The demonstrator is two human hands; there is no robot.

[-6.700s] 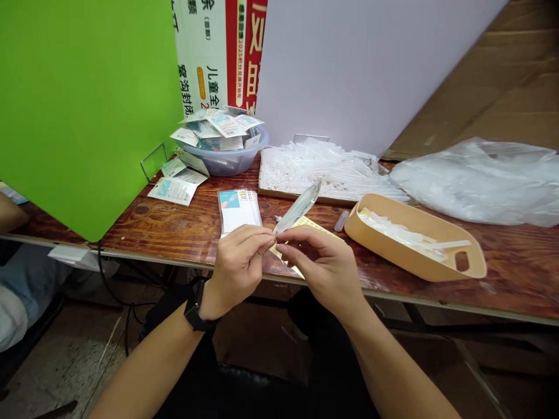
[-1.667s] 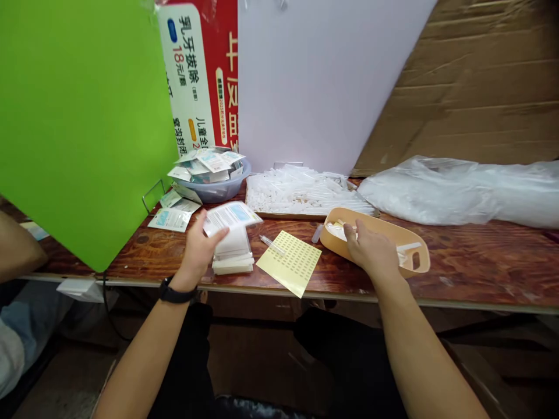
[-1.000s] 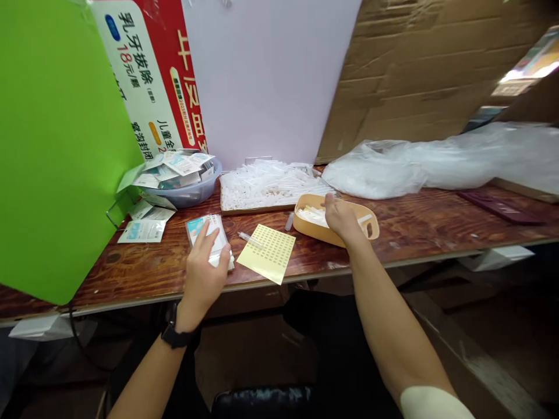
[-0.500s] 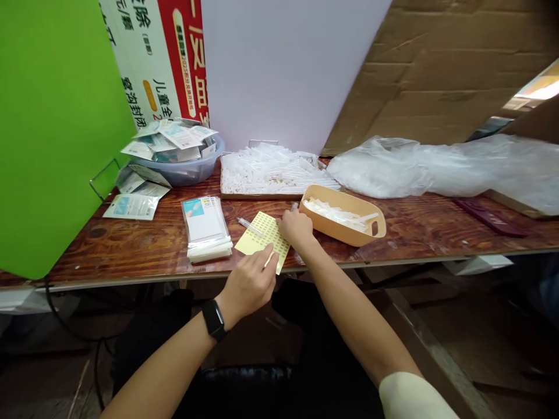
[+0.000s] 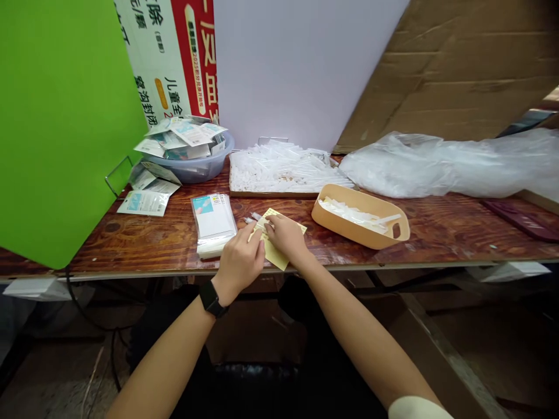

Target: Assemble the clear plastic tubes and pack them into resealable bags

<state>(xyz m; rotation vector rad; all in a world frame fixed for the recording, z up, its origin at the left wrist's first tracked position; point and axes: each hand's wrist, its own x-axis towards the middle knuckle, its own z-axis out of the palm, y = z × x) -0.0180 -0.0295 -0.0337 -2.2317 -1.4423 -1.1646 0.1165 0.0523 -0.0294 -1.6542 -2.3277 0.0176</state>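
Note:
A yellow sheet with rows of small stickers [image 5: 275, 256] lies at the table's front edge, turned at an angle. On its left part rest my left hand [image 5: 242, 259], fingers bent and close together, and my right hand [image 5: 286, 235], fingertips drawn in. Two clear plastic tubes [image 5: 256, 216] stick out past the fingertips; the hands hide their lower parts. What each hand grips is too small to tell. Left of my left hand is a stack of printed cards in clear sleeves [image 5: 215, 224].
Right of the sheet is a tan basket [image 5: 360, 230] of white strips. Behind stands a shallow tray [image 5: 279, 194] heaped with clear tubes. A blue bowl [image 5: 196, 171] of packed cards, loose packets [image 5: 144, 202], plastic bags [image 5: 406, 166] and a dark red object [image 5: 522, 221] lie around.
My right hand has moved left from beside the basket onto the sheet, near my left hand. My left hand has shifted to the sheet's left side. A second tube now shows. The view has shifted slightly.

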